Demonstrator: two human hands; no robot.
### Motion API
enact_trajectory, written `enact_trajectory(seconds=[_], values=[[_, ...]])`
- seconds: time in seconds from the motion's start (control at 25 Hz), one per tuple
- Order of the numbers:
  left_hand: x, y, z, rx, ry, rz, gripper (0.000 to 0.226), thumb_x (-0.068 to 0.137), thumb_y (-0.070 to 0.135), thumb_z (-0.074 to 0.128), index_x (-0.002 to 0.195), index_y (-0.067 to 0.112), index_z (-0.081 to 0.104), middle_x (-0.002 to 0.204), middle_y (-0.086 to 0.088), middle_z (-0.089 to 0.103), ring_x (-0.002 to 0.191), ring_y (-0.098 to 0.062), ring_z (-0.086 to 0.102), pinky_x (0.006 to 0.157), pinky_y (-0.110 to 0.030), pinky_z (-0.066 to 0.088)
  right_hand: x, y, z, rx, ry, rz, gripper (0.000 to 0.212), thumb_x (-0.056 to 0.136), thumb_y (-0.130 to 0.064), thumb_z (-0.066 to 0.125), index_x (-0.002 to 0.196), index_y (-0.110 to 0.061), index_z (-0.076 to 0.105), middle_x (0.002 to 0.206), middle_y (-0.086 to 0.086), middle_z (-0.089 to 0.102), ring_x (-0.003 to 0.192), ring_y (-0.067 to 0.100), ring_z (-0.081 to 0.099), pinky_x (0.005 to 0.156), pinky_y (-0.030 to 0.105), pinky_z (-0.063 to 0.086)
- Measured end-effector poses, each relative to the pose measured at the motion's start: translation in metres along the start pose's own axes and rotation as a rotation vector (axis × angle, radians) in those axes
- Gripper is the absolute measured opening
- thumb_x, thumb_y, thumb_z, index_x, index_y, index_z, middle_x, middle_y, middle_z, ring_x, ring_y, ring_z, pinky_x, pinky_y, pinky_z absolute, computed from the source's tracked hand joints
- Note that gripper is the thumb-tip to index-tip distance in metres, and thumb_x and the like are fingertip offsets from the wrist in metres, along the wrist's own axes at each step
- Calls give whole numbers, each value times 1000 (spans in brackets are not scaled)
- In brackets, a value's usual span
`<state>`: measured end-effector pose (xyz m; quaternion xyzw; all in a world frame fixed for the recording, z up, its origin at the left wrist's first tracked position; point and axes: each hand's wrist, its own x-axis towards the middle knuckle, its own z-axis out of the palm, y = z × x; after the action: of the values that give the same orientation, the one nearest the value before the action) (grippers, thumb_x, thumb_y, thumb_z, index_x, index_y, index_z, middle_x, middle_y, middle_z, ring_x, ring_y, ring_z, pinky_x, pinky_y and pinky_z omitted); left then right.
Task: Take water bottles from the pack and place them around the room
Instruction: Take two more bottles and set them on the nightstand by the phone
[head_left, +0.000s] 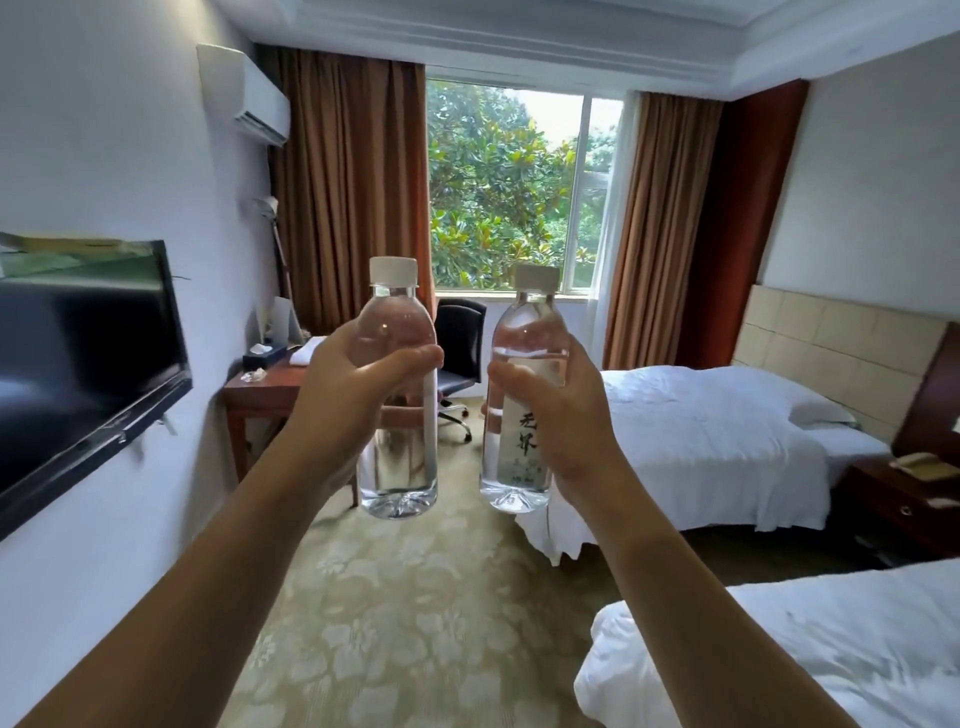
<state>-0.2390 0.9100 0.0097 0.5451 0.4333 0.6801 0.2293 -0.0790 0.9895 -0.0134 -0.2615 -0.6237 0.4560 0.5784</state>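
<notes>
I hold two clear water bottles with white caps upright in front of me, side by side and a little apart. My left hand (345, 397) grips the left bottle (397, 457) around its middle. My right hand (558, 410) grips the right bottle (514, 457), whose label with dark characters faces me. Both arms are stretched out at chest height over the carpet. The pack is not in view.
A wooden desk (260, 389) with a tissue box and a black office chair (460, 338) stand ahead by the window. A wall TV (88, 358) hangs at left. Two white beds (706, 431) (810, 644) and a nightstand (904, 499) are at right. Patterned carpet (405, 597) runs between.
</notes>
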Motion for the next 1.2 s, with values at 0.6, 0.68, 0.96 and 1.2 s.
enact_trajectory(seconds=[0.6, 0.68, 0.96, 1.2], values=[[388, -262, 123, -128, -272, -77, 18, 75, 13, 75, 83, 27, 67, 80, 1, 67, 70, -15, 67, 59, -34, 58, 373, 217, -89, -173, 204, -47, 54, 64, -53, 81, 108, -27, 62, 113, 11, 66, 96, 29, 73, 78, 50, 63], [433, -299, 152, -137, -275, -80, 19, 76, 11, 76, 84, 27, 68, 82, -1, 69, 72, -16, 69, 58, -33, 58, 423, 247, -113, -175, 204, -70, 51, 69, -44, 81, 111, -21, 61, 114, 14, 64, 91, 30, 74, 69, 39, 64], [586, -394, 269, -207, -356, -117, 26, 67, 20, 76, 91, 18, 67, 81, -4, 72, 73, -16, 73, 56, -30, 57, 578, 302, -209, -229, 305, -78, 54, 62, -49, 77, 109, -27, 63, 107, 11, 69, 97, 27, 73, 79, 46, 64], [677, -471, 431, -359, -590, -91, 30, 70, 20, 76, 98, 17, 66, 77, 3, 73, 74, -21, 74, 57, -30, 58, 646, 345, -344, -375, 588, -86, 52, 61, -44, 78, 104, -19, 63, 105, 8, 69, 102, 33, 70, 85, 62, 58]])
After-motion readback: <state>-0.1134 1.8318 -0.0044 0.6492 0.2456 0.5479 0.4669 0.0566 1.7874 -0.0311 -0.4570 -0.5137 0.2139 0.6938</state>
